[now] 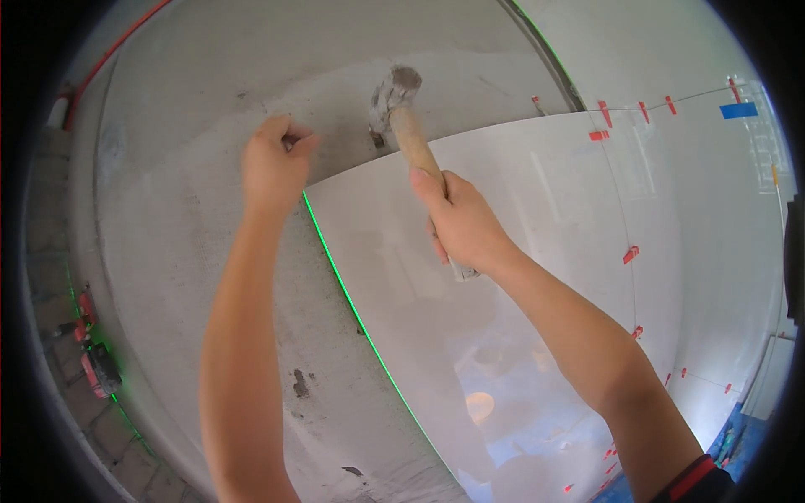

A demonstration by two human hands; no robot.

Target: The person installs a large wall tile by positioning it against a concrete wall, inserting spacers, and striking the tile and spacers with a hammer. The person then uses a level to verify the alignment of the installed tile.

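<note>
My right hand (461, 220) grips the wooden handle of a hammer (411, 138), whose worn, grey-smeared head points away from me. Below the hand, the handle's butt end shows against a large glossy pale tile (537, 193). Left of the hammer, my left hand (277, 163) is closed, its fingers curled and thumb drawn in, just beyond the tile's far left corner. Whatever those fingers may hold is hidden. Around the left hand lies a bare grey cement surface (176, 193) with dark chipped spots.
A green laser line (352, 304) runs along the tile's left edge. Red levelling clips (631, 254) sit along joints at the right, near blue tape (738, 110). At the far left, a red-and-black tool (101, 369) rests on blocks. Blue sheeting (738, 436) is at lower right.
</note>
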